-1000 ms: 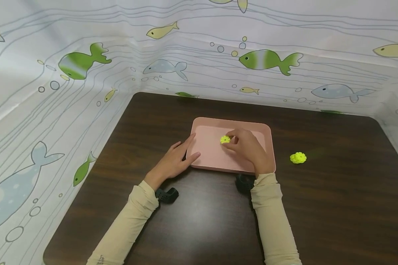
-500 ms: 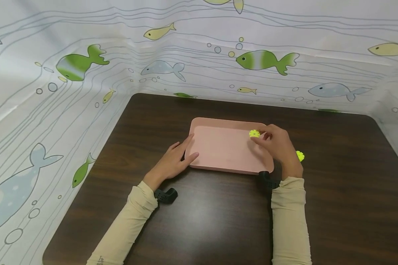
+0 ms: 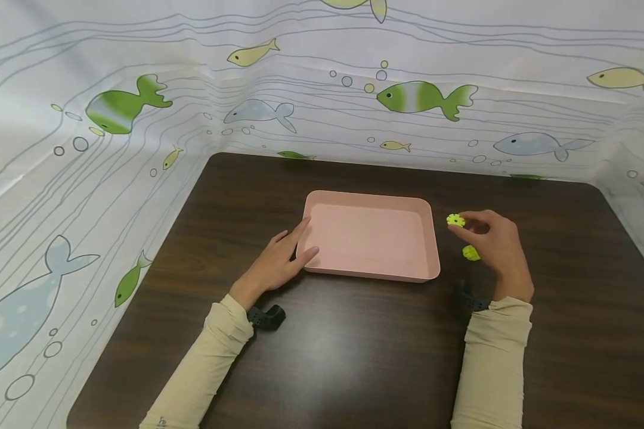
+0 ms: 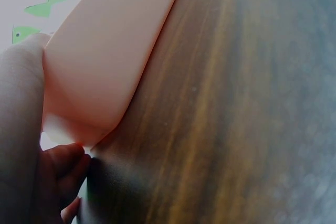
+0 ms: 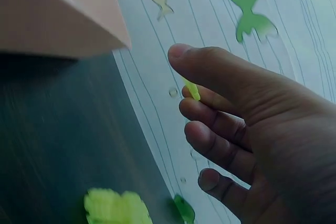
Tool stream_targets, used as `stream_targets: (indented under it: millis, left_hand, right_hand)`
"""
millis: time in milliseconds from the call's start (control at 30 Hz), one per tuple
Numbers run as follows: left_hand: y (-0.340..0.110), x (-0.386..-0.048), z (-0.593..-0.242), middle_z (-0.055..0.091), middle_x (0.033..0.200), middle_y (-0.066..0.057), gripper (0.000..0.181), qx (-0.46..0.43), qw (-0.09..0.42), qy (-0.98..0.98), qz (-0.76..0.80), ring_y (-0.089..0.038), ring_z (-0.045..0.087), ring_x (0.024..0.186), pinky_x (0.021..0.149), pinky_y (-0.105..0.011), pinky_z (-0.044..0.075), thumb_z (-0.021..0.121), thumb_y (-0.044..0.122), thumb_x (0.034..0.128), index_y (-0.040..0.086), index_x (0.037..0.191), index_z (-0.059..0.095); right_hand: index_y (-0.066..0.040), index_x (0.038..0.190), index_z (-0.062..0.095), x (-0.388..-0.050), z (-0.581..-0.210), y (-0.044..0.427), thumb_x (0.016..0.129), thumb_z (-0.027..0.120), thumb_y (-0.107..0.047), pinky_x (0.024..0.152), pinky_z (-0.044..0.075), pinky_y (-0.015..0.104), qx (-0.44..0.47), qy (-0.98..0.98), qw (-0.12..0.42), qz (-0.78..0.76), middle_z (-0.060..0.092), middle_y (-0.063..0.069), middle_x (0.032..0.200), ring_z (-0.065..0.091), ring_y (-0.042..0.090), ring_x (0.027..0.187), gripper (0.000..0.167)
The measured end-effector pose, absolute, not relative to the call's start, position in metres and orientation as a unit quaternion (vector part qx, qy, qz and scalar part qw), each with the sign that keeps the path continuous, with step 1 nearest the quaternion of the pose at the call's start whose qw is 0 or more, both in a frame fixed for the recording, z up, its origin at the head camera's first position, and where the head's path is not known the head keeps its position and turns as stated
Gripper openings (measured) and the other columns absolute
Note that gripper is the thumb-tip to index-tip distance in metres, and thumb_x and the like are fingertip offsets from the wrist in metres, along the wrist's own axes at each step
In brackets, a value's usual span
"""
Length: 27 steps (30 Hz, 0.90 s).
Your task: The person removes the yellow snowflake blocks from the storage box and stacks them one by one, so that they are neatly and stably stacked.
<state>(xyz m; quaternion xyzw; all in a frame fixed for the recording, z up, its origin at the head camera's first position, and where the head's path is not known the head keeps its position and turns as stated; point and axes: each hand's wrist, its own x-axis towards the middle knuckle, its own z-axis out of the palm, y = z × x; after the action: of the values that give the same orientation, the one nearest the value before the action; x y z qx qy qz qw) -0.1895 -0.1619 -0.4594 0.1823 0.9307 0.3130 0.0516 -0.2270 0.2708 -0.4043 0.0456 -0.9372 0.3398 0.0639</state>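
A bright yellow-green notched disc with a small centre hole, a snowflake building piece [image 3: 455,220], is pinched between the thumb and fingers of my right hand [image 3: 496,241]. It is above the table, right of the shallow pink tray [image 3: 370,277]. In the right wrist view only a sliver of the disc [image 5: 193,89] shows behind the thumb. Just below this hand lie joined yellow-green snowflake pieces [image 3: 470,253], partly hidden by it in the head view. My left hand [image 3: 273,262] rests at the tray's near left corner, with thumb and fingers spread over the rim.
The dark wooden table [image 3: 343,345] extends around the tray. A white sheet [image 3: 311,89] printed with fish stands along its back and left sides. A black strap [image 3: 266,317] sits at the left wrist, another strap [image 3: 469,298] at the right.
My right hand has carried the pinched snowflake piece from above the tray rightward past its right rim, close to the other pieces. My left hand stays at the tray's corner.
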Motion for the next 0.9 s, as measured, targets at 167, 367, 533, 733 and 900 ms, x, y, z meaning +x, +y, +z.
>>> stream_targets:
  millis: [167,367,533,733,900]
  left_hand:
    - [-0.162,-0.19,-0.459,0.027,0.169,-0.004,0.077,0.182,0.051,0.931,0.314,-0.022,0.038,0.15,0.128,-0.044,0.01,0.041,0.058,0.1074,0.021,0.168,0.011]
    - [-0.162,-0.19,-0.46,0.027,0.169,-0.005,0.077,0.187,0.047,0.929,0.315,-0.024,0.04,0.149,0.128,-0.046,0.011,0.041,0.058,0.1075,0.019,0.168,0.013]
    - [-0.162,-0.19,-0.461,0.027,0.169,-0.003,0.077,0.185,0.05,0.929,0.316,-0.022,0.039,0.15,0.128,-0.043,0.01,0.041,0.058,0.1074,0.02,0.168,0.013]
    - [-0.162,-0.19,-0.461,0.026,0.169,-0.002,0.077,0.182,0.052,0.93,0.314,-0.02,0.037,0.15,0.128,-0.042,0.01,0.041,0.058,0.1072,0.021,0.168,0.012]
    - [-0.163,-0.19,-0.46,0.027,0.169,-0.003,0.077,0.181,0.051,0.93,0.314,-0.02,0.037,0.151,0.128,-0.043,0.01,0.041,0.058,0.1072,0.021,0.168,0.012]
  right_hand:
    - [0.006,0.124,0.07,-0.221,-0.406,0.287,0.097,0.076,-0.032,0.068,0.041,0.022,0.033,-0.937,0.075,0.338,0.063,0.02,0.103,0.05,0.026,0.089,0.047]
    - [0.007,0.127,0.069,-0.215,-0.411,0.302,0.097,0.075,-0.038,0.066,0.041,0.019,-0.008,-0.94,0.058,0.337,0.063,0.02,0.107,0.05,0.025,0.09,0.055]
    - [0.006,0.129,0.069,-0.209,-0.417,0.314,0.097,0.074,-0.042,0.064,0.042,0.018,-0.039,-0.939,0.042,0.34,0.065,0.019,0.108,0.051,0.023,0.089,0.057]
    - [0.005,0.127,0.07,-0.206,-0.425,0.325,0.095,0.075,-0.044,0.066,0.043,0.023,-0.056,-0.939,0.023,0.339,0.066,0.019,0.109,0.051,0.02,0.087,0.059]
    - [0.005,0.127,0.07,-0.205,-0.43,0.329,0.094,0.076,-0.045,0.073,0.044,0.027,-0.061,-0.935,0.008,0.349,0.067,0.024,0.118,0.053,0.018,0.092,0.061]
